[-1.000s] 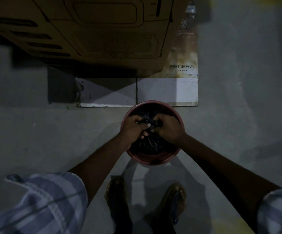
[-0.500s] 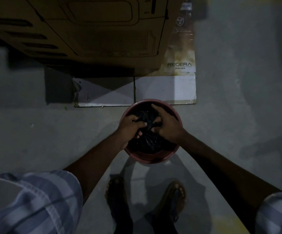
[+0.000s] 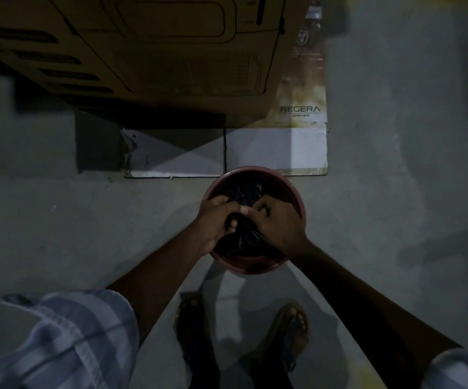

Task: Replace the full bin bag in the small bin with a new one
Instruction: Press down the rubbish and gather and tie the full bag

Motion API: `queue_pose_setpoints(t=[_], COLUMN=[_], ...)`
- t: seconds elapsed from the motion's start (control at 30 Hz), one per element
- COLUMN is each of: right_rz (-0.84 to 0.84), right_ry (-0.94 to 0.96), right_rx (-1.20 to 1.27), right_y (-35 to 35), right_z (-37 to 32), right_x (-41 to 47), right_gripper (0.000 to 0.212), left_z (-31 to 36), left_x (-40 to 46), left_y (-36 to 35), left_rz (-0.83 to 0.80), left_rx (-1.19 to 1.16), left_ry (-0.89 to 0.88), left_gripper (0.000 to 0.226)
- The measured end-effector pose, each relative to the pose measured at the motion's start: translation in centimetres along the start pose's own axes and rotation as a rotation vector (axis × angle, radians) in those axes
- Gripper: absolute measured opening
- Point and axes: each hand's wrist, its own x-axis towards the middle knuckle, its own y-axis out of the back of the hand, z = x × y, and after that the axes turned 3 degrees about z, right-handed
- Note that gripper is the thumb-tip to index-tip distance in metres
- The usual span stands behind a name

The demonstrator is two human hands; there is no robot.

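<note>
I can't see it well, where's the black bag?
The black bag sits inside the red bin on the floor, mid-frame, bunched between the left hand and right hand.

Brightness: dim overall, colours muted.
Light source: not in view; brightest patch falls on the flattened white card (image 3: 276, 148).
Shadows: a wedge darkens that card's left half; soft double shadows spread over the floor (image 3: 58, 234) beside the feet.
Blur: striped sleeve (image 3: 67, 341) smeared, edges soft.
Distortion: wide-angle bending at the borders.
Glare: faint sheen on the bin bag (image 3: 244, 237).
</note>
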Motion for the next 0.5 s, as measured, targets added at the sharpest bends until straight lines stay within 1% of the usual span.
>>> queue_pose_setpoints(t=[0.1, 0.17, 0.27, 0.37, 0.43, 0.5], right_rz=[-0.025, -0.053, -0.080, -0.054, -0.038, -0.044], right_ry=[0.025, -0.018, -0.031, -0.071, -0.096, -0.083], right_rx=[0.145, 0.256, 0.331, 0.380, 0.391, 0.361], right_y=[-0.2, 0.0, 0.5, 1.3, 2.0, 2.6], right_z=[0.0, -0.2, 0.3, 0.7, 0.9, 1.1], right_x=[0.7, 0.8, 0.9, 1.1, 0.9, 0.4], right_gripper=[0.023, 0.018, 0.017, 0.018, 0.020, 0.021], left_z=[0.0, 0.1, 0.1, 0.4, 0.8, 1.0], left_x=[0.3, 0.2, 0.3, 0.7, 0.8, 0.8], left_y=[0.3, 0.4, 0.4, 0.7, 0.9, 1.2], left_rz=[-0.008, -0.026, -0.020, 0.081, 0.133, 0.165], left_rx=[-0.023, -0.053, -0.019, 0.134, 0.229, 0.282], left_ry=[-0.027, -0.043, -0.092, -0.161, -0.201, -0.229], left_gripper=[0.009, 0.009, 0.014, 0.024, 0.021, 0.017])
